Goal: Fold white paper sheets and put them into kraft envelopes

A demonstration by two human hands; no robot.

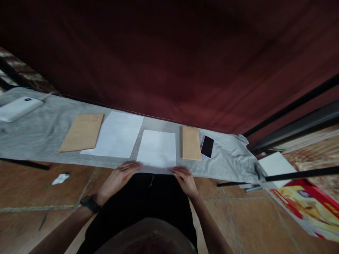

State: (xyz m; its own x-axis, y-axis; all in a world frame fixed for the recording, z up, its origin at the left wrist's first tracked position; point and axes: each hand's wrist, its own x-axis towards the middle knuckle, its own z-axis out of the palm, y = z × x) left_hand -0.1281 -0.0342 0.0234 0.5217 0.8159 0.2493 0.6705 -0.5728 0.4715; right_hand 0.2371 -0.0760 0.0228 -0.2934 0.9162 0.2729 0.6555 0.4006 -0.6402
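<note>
A white sheet of paper lies on the grey cloth straight ahead of me, its near edge curling up at the table's front. My left hand pinches the near left corner, fingers closed on the paper. At the near right corner, my right hand has its fingers closed on the same sheet. More white paper lies flat to the left, partly under a brown envelope. On the right rests a thicker stack of brown envelopes.
A phone lies right of the envelope stack. At the far left sits a white device with a cable. The grey cloth covers a narrow table against a dark red curtain. A colourful box stands on the floor at right.
</note>
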